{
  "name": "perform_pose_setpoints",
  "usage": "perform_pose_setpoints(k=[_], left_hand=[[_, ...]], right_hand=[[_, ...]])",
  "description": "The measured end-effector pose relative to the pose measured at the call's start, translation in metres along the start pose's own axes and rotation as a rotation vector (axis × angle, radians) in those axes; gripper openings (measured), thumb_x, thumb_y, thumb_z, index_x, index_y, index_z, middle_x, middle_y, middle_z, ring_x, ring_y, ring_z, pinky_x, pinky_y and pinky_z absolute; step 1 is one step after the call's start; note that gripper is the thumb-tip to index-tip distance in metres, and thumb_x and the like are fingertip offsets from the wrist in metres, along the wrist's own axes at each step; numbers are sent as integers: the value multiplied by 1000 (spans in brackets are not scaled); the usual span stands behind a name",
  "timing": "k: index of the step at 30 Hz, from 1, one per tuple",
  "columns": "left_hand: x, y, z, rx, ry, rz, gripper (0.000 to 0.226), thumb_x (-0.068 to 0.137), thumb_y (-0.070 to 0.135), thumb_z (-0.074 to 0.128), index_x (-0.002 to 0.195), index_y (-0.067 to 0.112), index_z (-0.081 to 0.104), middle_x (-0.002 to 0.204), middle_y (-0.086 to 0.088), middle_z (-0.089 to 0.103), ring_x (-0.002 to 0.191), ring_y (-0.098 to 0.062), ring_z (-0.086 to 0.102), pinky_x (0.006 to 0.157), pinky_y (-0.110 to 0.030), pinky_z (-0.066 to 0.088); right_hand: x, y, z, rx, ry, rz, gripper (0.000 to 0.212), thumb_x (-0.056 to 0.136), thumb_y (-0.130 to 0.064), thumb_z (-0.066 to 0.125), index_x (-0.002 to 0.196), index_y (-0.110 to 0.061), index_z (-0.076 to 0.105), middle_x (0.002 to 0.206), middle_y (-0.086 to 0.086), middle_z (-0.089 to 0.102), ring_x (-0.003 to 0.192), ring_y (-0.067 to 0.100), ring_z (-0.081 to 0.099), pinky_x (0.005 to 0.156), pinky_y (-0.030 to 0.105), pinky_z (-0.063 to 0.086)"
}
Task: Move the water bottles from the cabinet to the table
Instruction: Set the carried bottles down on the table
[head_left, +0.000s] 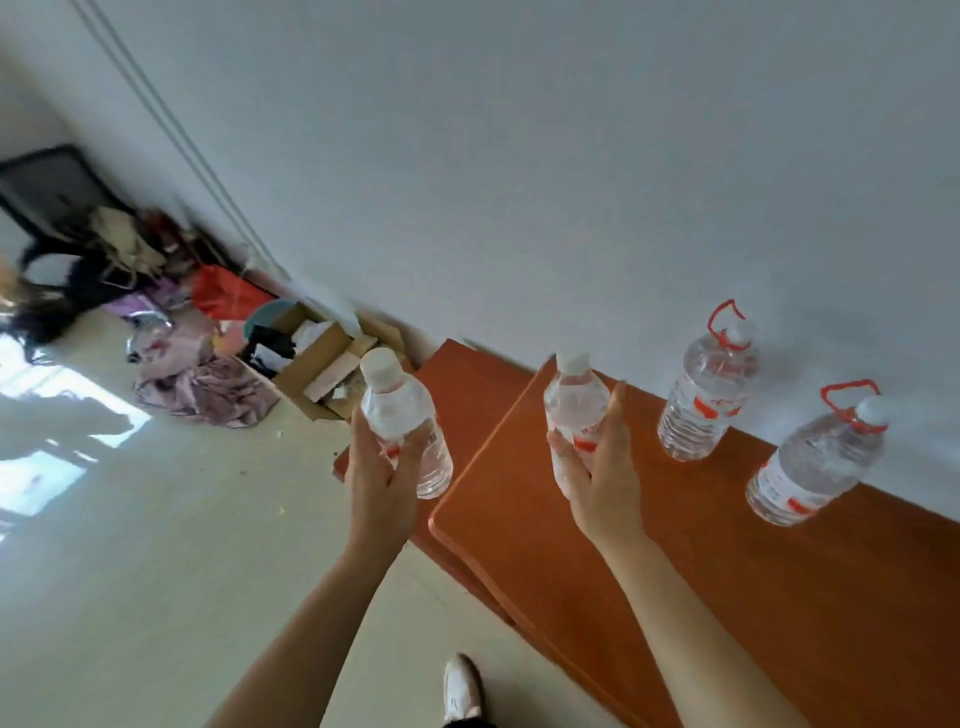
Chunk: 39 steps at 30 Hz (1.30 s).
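My left hand grips a small clear water bottle with a white cap, held upright in the air beyond the left end of the orange-brown wooden top. My right hand grips a second small water bottle over the left end of that top. Two large clear water bottles with red carry handles stand on the top near the wall, one in the middle and one further right.
A lower orange-brown surface sits left of the wooden top, against the white wall. An open cardboard box, clothes and bags clutter the pale floor at the left. A white shoe shows at the bottom edge.
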<state>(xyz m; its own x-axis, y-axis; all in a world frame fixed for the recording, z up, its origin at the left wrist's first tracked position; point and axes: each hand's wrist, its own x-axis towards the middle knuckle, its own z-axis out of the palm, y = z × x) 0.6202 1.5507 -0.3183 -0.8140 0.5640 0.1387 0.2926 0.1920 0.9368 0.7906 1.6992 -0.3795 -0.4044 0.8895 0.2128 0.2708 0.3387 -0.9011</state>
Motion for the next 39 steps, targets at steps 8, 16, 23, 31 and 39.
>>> perform_pose_setpoints(k=[8,16,23,31,39], left_hand=[[-2,109,-171,-15,431,262,53,96,35,68,142,37,41,128,10,59,120,-15,58,100,-38,53],[-97,81,-394,464,915,363,76,91,31,75,153,31,30,132,-6,57,108,-21,59,84,-42,54],[-228,30,-633,1013,1179,302,70,87,23,78,148,20,44,125,-16,59,112,-35,54,91,-62,49],[-360,-25,-799,1405,1236,-73,89,75,17,86,150,27,38,129,-20,58,117,-41,56,97,-72,42],[-414,-98,-919,1571,1313,-329,90,74,17,86,150,24,38,124,-20,62,114,-40,60,91,-66,45]], right_hand=[[21,-212,69,245,-93,-428,88,100,-41,61,163,-30,1,155,-9,36,131,-12,34,99,2,34],[-98,-378,205,152,-180,-863,85,97,-39,65,163,-21,15,137,16,53,121,31,57,94,51,55],[-277,-508,351,230,-320,-1100,82,96,-35,67,161,-31,17,138,15,52,125,35,52,96,61,49],[-452,-609,480,302,-467,-1356,85,86,-23,77,156,-34,30,134,15,53,128,37,49,106,73,36],[-577,-670,629,436,-603,-1538,87,78,-15,85,151,-33,40,134,16,56,126,40,55,111,75,26]])
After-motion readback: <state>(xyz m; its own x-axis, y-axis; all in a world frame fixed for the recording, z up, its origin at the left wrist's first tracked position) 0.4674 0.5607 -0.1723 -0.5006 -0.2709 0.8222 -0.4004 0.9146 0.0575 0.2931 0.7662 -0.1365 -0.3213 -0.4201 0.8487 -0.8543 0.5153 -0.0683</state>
